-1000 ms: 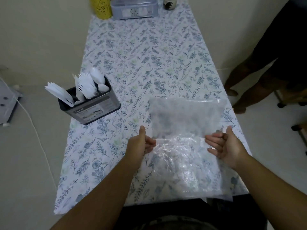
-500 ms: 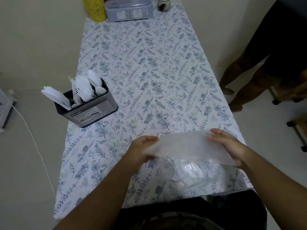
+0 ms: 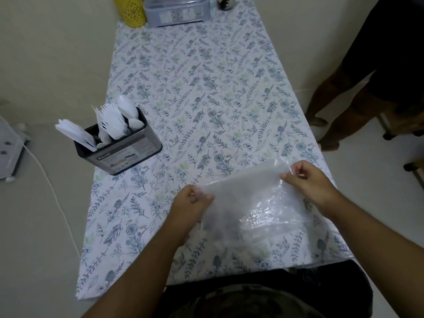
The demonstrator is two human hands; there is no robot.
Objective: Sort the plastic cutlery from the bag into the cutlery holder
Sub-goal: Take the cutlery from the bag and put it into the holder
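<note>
Hands low over table (image 3: 206, 65), left hand (image 3: 191, 206) and right hand (image 3: 308, 182) pinching opposite ends of folded bag (image 3: 254, 203)

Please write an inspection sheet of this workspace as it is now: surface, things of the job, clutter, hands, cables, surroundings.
Surface: table under a floral cloth.
Job's things: holder at the left edge, with white knives, forks and spoons standing in it; clear bag near the front edge, no cutlery seen in it.
Clutter: yellow pot, grey box and a jar at the far end.
Hands: left hand and right hand each pinch one end of the bag.
Cables: white cord on the floor, left.
Surroundings: a second person's legs at right; pale floor.
</note>
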